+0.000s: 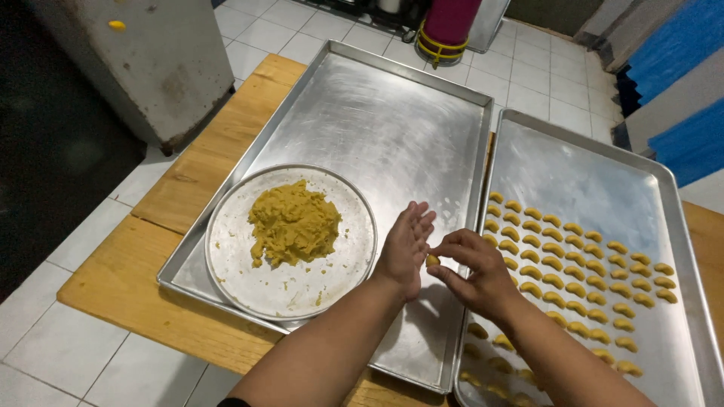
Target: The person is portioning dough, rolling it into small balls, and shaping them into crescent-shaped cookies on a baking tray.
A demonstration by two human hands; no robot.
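Small yellow dough piece (432, 261) pinched in fingertips of right hand (473, 273), pressed against flat open palm of left hand (406, 247), over right edge of left tray (392, 113). Just left, round plate (226, 264) with dough mound (292, 223). Right tray (603, 181) filled with rows of crescent pieces (581, 290). Wooden bench (121, 279) beneath.

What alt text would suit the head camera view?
Two hands, left hand and right hand, shape a small dough piece between two metal baking trays on a wooden table. The left tray holds a plate of yellow dough; the right tray holds rows of crescent cookies.
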